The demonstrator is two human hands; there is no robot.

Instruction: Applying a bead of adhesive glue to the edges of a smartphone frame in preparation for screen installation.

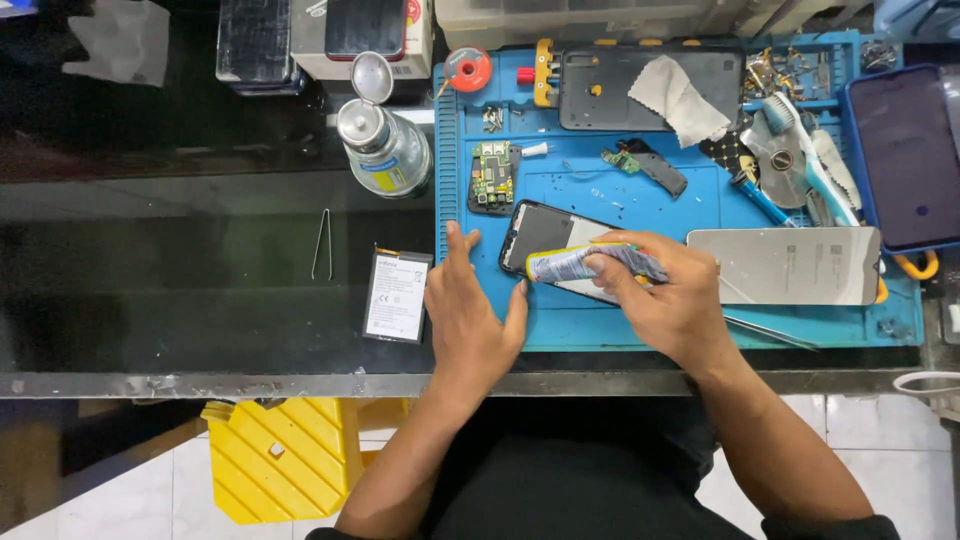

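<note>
My right hand (pixel 668 300) grips a crumpled glue tube (pixel 575 262) and holds it over an opened black phone frame (pixel 540 235) lying on the blue repair mat (pixel 600 325). My left hand (pixel 468 315) rests flat on the mat's left edge, fingers spread, thumb next to the phone frame's lower left corner. A green circuit board (pixel 492 177) lies just beyond the frame. A phone battery (pixel 396 296) sits on the dark glass table to the left of my left hand.
A metal-topped solvent bottle (pixel 384 150) stands left of the mat. Tweezers (pixel 322 243) lie further left. On the mat: a silver back cover (pixel 785 264), dark phone shell with white cloth (pixel 678 98), toothbrush (pixel 815 160), blue phone (pixel 905 155). Yellow stool (pixel 275 455) below.
</note>
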